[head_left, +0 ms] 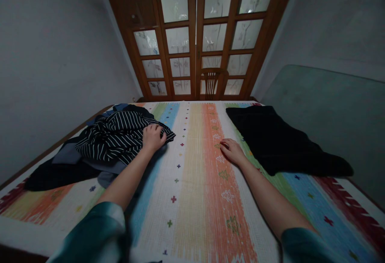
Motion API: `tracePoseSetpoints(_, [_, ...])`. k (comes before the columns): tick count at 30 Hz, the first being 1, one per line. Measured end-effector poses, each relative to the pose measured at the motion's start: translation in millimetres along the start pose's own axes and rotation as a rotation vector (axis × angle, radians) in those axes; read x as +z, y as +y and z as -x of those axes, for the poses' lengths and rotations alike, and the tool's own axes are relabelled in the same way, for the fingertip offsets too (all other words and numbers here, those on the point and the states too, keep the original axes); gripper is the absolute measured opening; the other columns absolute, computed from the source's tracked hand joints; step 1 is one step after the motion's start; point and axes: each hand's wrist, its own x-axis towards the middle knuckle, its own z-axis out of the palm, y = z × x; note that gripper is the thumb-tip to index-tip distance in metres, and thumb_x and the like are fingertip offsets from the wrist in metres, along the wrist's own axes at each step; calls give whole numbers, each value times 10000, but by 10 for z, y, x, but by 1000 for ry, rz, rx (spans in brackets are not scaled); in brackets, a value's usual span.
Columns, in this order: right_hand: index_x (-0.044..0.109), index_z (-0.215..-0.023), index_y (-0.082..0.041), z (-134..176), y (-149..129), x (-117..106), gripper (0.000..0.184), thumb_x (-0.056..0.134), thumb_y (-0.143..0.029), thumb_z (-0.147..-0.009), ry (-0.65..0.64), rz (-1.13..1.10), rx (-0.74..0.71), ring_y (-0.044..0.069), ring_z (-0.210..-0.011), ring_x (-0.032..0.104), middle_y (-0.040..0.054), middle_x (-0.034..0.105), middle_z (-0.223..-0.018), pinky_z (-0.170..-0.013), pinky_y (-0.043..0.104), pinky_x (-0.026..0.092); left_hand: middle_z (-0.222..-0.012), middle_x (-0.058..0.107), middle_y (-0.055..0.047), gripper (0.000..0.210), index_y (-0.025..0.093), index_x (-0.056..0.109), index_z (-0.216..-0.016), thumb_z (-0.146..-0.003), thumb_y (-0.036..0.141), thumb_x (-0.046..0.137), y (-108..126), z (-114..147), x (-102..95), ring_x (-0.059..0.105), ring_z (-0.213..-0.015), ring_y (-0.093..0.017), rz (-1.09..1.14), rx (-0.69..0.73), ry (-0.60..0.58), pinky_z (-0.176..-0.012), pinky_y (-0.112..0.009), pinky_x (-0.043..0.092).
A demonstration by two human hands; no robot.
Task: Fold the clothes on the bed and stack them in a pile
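On the left side of the table, a crumpled black garment with white stripes (116, 134) lies on top of a heap of clothes. My left hand (153, 136) is at its right end, with fingers curled down over the fabric. A pointed corner of the garment sticks out just past the fingers. Over the orange stripe of the tablecloth (197, 183) is my right hand (231, 150), its fingers loosely bent and nothing visible in them. To its right, a black garment (279, 142) lies spread flat, apart from the hand.
Under the striped garment are dark and grey-blue clothes (67, 154). A wooden chair (212, 80) stands beyond the far table edge, before wooden doors with glass panes (177, 40). A pale green panel (327, 106) leans by the right wall.
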Motion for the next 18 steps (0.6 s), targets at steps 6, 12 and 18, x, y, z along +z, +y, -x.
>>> tracePoseSetpoints(6, [692,-1018,-169,2,19,20,280,513,-286,-837,11,5,-4,245,-1043,601,110,679,-1125,-943,360,436,-1461,390,-221,698,136,483,-1339,-760,515,576,-852,-421,-428,279,-1357,-442,-267,-314,-183,-1037,-614,281])
tracePoseSetpoints(12, [702,-988,-183,8,45,41,257,519,-286,-840,36,6,-48,253,-1023,609,109,688,-1098,-920,365,445,-1316,512,-216,521,159,486,-1350,-854,315,446,-1134,-136,-196,490,-1210,-370,-200,-425,-308,-933,-471,444])
tracePoseSetpoints(18, [704,-990,-180,-2,39,50,258,523,-276,-834,32,24,-28,257,-1014,606,115,683,-1095,-912,372,442,-1192,588,-213,412,118,557,-1223,-856,253,426,-898,-63,-58,570,-1108,-356,-24,-568,-117,-883,-448,466])
